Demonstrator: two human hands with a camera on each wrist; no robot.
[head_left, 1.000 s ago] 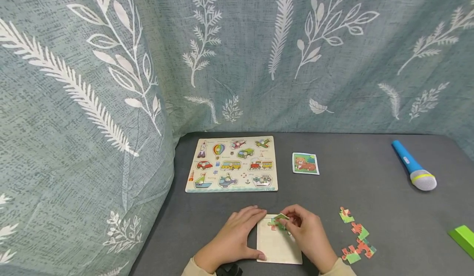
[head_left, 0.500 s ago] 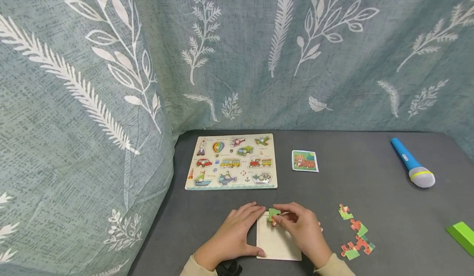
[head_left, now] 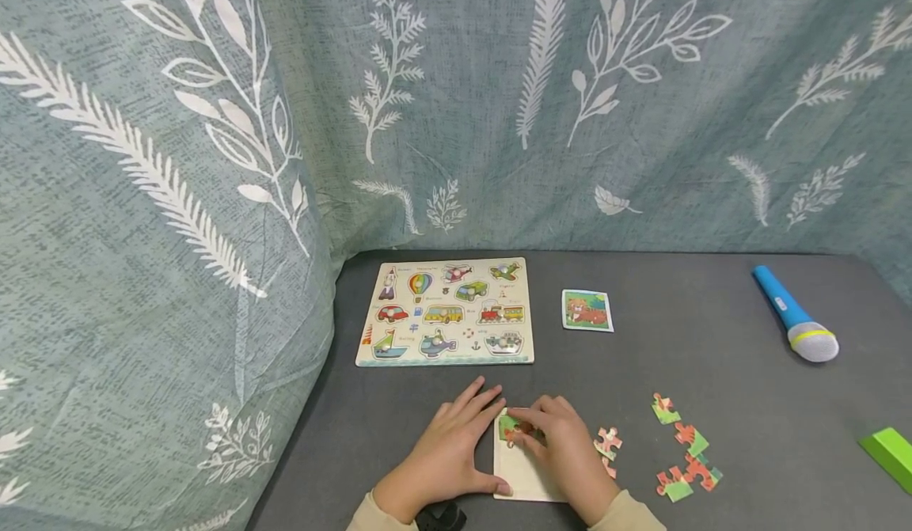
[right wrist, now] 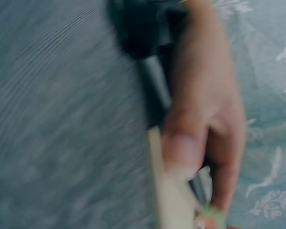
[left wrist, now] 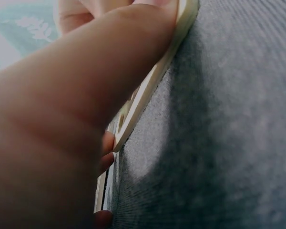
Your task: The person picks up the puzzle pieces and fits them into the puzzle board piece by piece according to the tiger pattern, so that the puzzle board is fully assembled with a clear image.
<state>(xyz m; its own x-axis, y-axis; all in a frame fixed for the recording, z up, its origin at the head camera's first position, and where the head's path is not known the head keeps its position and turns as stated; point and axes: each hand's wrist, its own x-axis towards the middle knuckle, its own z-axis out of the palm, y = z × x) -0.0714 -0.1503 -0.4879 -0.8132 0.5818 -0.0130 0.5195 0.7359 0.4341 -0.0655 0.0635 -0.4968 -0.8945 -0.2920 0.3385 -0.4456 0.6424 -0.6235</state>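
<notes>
A pale wooden puzzle tray lies on the dark table in front of me. My left hand rests along its left side, thumb on the lower left corner, fingers spread toward the upper left corner. In the left wrist view, the thumb presses at the tray's edge. With thumb and forefinger, my right hand pinches a green and orange jigsaw piece at the tray's upper left corner. The right wrist view is blurred, but the forefinger meets the jigsaw piece there.
Loose jigsaw pieces lie just right of the tray, with several more pieces farther right. Behind stand a vehicle peg puzzle and a small picture card. A toy microphone and a green block lie at the right.
My right hand has moved left with the jigsaw piece, which has turned and now sits at the tray's upper left corner. Pieces beside the tray have come into view. The left fingers have spread.
</notes>
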